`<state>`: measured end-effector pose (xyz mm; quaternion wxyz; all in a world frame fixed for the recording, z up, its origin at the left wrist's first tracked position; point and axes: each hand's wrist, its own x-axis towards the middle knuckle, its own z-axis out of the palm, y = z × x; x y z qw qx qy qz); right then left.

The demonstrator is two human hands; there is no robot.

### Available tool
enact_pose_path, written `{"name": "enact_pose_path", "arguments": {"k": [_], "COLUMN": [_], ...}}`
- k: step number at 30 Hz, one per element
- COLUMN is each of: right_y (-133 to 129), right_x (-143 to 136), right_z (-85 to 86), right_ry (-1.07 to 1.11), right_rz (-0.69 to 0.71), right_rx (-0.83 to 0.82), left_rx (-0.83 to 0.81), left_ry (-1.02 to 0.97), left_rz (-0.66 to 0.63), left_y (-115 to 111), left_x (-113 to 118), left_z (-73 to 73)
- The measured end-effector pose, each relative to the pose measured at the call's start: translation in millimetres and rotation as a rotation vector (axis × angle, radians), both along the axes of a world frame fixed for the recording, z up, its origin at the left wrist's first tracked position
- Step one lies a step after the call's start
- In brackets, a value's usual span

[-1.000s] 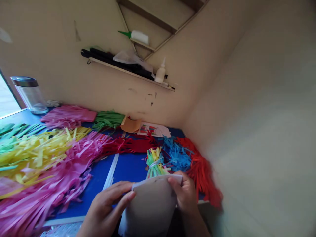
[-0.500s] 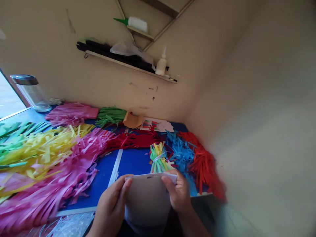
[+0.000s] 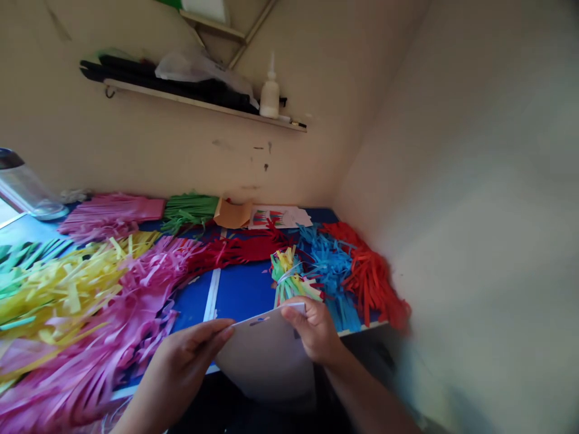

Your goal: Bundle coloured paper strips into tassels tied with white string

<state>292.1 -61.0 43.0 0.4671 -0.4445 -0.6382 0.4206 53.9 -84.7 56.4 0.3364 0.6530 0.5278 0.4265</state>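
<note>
Between my hands hangs a pale grey card [image 3: 271, 352] with a slot-shaped hole near its top edge, like a packaging backing card. The fingers of my left hand [image 3: 183, 355] pinch its upper left corner. My right hand [image 3: 316, 331] grips the upper right corner, thumb on the near face. The card is tilted, its right corner higher, over the front edge of the blue table [image 3: 246, 286]. Just behind my right hand lies a tied bundle of yellow, green and white paper strips [image 3: 287, 280], partly hidden by the card and hand.
Fringed paper in yellow [image 3: 72, 283], pink [image 3: 113, 325], dark red [image 3: 244, 248], blue [image 3: 328, 265] and bright red [image 3: 375, 283] covers much of the table. A clear jar [image 3: 31, 190] stands far left. Above, a wall shelf [image 3: 181, 99] carries a white bottle [image 3: 270, 96]. A wall closes the right side.
The card has gone from nearly level to tilted, its right corner raised. My left hand has shifted left and my right hand slightly left and up. The view has swung right.
</note>
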Motion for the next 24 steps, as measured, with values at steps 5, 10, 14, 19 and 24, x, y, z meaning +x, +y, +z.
{"name": "enact_pose_path", "arguments": {"k": [5,10,14,19,24], "right_y": [0.3,-1.1,-2.6,-4.4,-4.0], "right_x": [-1.7,-1.2,-0.2,0.1,-4.2], "right_z": [-1.4,3.1,6.1,9.4,10.8], "right_ry": [0.041,0.172,0.150,0.040,-0.029], "right_rz": [0.098,0.048,0.039,0.086,0.186], "right_rx": [-0.071,-0.110,-0.068,0.017,0.029], "left_rx": [-0.065,-0.090,-0.140,-0.123,-0.117], "left_ry": [0.020,0.046,0.042,0.159,0.384], "left_rz": [-0.081,0.025,-0.020,-0.146,-0.395], "left_y": [2.5,0.6,1.6,4.4,11.3], "left_x": [-5.7,-19.4,-30.6,-23.1,-11.4], "left_z": [0.7,-19.4,-31.2,-12.9,7.9]}}
